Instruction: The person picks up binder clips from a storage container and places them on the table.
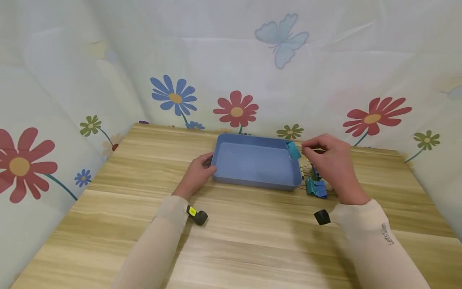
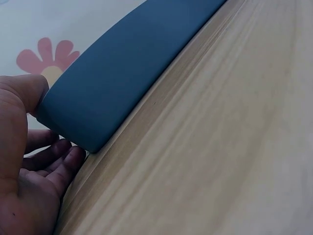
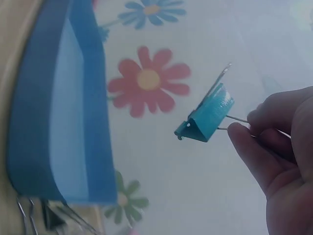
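Note:
A shallow blue tray (image 1: 252, 162) sits on the wooden table. At its left end, my left hand (image 1: 196, 174) grips the corner, with the thumb (image 2: 35, 93) at the rim and the other fingers curled low against the side. My right hand (image 1: 330, 160) pinches one wire handle of a teal binder clip (image 3: 208, 115) between thumb and index finger. In the head view that clip overlaps the tray's right end; the right wrist view shows it held up in the air, its other handle sticking out. More binder clips (image 1: 316, 188), teal and blue, lie beneath the right hand, partly hidden by it.
The clips on the table (image 1: 231, 237) lie close against the tray's right side, their wire handles reaching toward its wall. Behind the table's back edge hangs a white curtain (image 1: 216, 52) printed with flowers and a butterfly; it also runs along both sides.

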Demonstrator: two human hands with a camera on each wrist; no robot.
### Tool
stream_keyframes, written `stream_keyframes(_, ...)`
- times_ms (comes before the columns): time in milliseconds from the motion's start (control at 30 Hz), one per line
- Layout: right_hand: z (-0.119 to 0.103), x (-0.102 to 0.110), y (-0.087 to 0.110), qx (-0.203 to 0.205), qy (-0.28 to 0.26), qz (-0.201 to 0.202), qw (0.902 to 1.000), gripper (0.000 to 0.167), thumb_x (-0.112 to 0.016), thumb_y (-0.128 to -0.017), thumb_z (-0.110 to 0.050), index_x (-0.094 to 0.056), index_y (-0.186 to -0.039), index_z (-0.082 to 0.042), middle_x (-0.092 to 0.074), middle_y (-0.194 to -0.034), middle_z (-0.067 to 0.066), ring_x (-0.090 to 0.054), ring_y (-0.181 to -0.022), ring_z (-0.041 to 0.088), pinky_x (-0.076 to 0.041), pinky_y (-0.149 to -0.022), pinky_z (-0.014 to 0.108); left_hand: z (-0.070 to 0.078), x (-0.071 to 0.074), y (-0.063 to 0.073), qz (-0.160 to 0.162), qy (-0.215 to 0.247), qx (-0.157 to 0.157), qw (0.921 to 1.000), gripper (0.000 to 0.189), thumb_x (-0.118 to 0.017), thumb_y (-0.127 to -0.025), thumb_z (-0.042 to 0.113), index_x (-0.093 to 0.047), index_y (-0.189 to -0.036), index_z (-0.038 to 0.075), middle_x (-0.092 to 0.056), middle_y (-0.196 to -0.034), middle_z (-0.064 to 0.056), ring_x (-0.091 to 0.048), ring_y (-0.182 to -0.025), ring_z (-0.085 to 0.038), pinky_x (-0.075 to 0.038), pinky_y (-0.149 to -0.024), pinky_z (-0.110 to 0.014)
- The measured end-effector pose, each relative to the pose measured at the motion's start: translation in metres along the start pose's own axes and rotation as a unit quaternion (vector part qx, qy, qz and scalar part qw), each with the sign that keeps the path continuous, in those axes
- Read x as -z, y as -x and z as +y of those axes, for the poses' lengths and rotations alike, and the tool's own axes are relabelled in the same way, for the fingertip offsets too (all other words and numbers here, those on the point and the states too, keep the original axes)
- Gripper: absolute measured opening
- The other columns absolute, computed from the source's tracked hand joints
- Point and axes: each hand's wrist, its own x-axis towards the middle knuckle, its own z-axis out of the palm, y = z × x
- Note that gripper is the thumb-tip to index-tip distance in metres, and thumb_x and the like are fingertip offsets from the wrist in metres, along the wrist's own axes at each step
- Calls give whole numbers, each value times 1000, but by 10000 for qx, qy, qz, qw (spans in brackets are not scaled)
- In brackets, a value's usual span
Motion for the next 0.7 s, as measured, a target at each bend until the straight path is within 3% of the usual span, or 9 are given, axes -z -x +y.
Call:
stream_keyframes(133, 9, 20, 6, -347, -64, 319, 9989, 22, -65, -91, -26, -74, -100, -9, -68, -94, 0, -56, -75, -15, -44, -67, 3, 0, -1, 1, 4, 52, -26, 10000, 59, -57, -89, 17, -42, -146, 8, -48, -146, -14, -50, -132, -24, -43, -108, -38)
stream_keyframes(333, 30, 44, 13, -978, -85, 659, 9930, 26, -63, -91, -30, -72, -101, -7, -59, -83, -25, -57, -74, -12, -44, -67, 4, 2, -2, 0, 61, 73, -135, 9999, 59, -56, -89, 14, -43, -145, 4, -49, -145, -17, -51, -131, -27, -42, -108, -38)
stream_keyframes(700, 74, 78, 28, -1899, 579, 1509, 9684, 28, -66, -87, -30, -73, -100, -7, -50, -70, -35, -49, -64, -10, -39, -55, 7, 2, -1, 3, 177, -5, -93, 9998, 57, -55, -90, 14, -43, -145, 4, -47, -146, -16, -48, -134, -27, -40, -110, -38)
